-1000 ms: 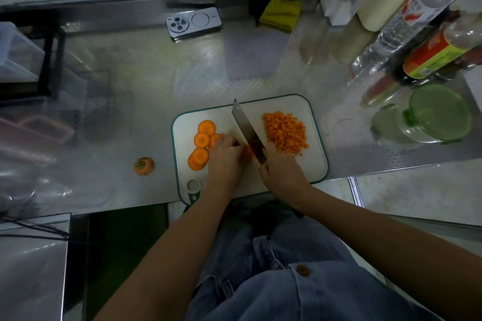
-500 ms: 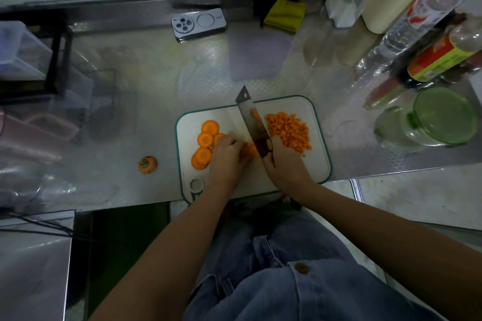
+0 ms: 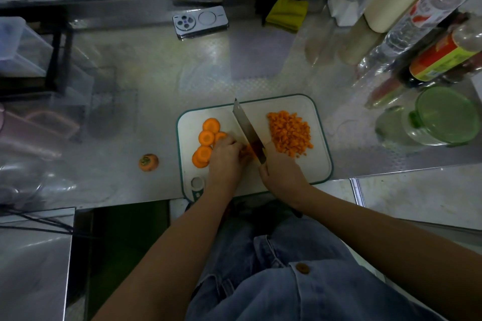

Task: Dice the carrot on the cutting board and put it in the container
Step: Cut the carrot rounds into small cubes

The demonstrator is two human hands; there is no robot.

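Carrot strips [image 3: 246, 150] sit mid cutting board [image 3: 319, 164], pinned under the left hand [image 3: 224, 157] with fingers curled on them. Right hand [image 3: 280, 173] is wrapped round the knife [image 3: 247, 131] handle — blade tip angled toward the board's far edge. Diced pile [image 3: 289, 133] lies right of the blade, round slices [image 3: 207, 142] left. A carrot top [image 3: 148, 162] sits off the board's left side — on the steel counter [image 3: 156, 81].

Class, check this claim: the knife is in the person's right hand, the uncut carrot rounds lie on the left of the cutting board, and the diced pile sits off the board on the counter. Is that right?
Not quite. The head view shows the diced pile on the right part of the cutting board, not on the counter. The rest holds: the right hand grips the knife, and the carrot rounds lie on the left.
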